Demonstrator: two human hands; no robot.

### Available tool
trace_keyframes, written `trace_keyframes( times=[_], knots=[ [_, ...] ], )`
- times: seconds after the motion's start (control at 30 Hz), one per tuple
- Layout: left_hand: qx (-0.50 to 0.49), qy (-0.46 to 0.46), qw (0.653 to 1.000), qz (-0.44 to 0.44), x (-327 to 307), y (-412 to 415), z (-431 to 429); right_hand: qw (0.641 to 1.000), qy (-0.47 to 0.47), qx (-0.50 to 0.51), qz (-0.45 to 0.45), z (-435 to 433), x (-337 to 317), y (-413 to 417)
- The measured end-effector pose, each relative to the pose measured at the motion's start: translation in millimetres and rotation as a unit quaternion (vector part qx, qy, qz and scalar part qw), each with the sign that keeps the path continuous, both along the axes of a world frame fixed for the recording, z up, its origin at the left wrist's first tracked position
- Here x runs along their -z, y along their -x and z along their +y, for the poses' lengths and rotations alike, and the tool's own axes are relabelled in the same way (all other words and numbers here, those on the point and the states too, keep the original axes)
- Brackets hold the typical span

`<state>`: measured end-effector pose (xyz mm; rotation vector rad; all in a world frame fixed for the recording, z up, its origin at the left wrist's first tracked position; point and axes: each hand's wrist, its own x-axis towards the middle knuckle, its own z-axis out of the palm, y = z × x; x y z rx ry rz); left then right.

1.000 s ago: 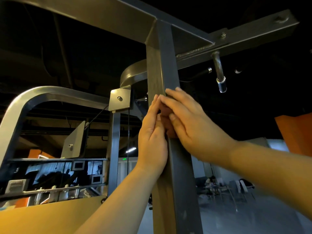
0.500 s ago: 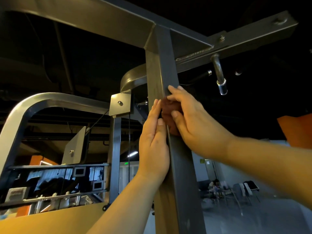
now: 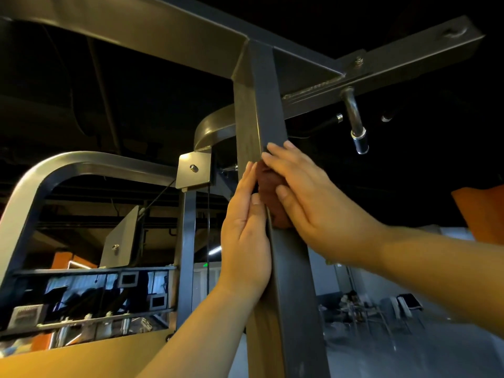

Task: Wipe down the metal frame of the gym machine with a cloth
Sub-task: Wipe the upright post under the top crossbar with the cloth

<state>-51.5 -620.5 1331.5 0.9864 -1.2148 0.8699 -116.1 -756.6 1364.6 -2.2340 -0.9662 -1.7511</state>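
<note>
A dark square-section metal upright (image 3: 261,105) of the gym machine rises through the middle of the view and joins horizontal beams at the top. A small reddish-brown cloth (image 3: 268,186) is bunched against the upright's near corner. My right hand (image 3: 308,197) lies over the cloth with straight fingers and presses it onto the upright's right face. My left hand (image 3: 245,236) rests flat against the upright's left face, fingers straight and pointing up, its fingertips beside the cloth. Most of the cloth is hidden under my right hand.
A cross beam (image 3: 395,66) with a bolt runs to the upper right, and a peg with a black tip (image 3: 357,132) hangs below it. A curved frame tube (image 3: 81,165) and a bolted plate (image 3: 193,170) stand left. An orange panel (image 3: 81,353) lies low left.
Both hands and the cloth have slid a little up the upright. More of the cloth now shows between my hands than a second ago.
</note>
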Motion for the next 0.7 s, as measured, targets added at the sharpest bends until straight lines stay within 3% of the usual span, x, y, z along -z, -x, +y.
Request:
trace_keyframes(
  times=[0.2, 0.37, 0.47, 0.7],
  knots=[
    [-0.023, 0.009, 1.0, 0.007, -0.5, -2.1, 0.2, 0.993, -0.105, -0.056, -0.003, 18.1, -33.7, -5.8],
    [-0.004, -0.001, 1.0, 0.02, 1.2, 1.9, 1.4, 0.997, -0.042, -0.053, -0.022, 9.6, 14.6, -6.7],
    [-0.011, -0.001, 1.0, 0.026, 6.5, 4.7, -0.1, 0.999, 0.008, -0.035, -0.009, -0.6, 11.4, -1.2],
    [-0.029, 0.01, 0.998, 0.056, 34.7, 5.0, 0.3, 0.995, -0.084, -0.06, 0.007, 16.2, -4.5, -0.6]
  ],
)
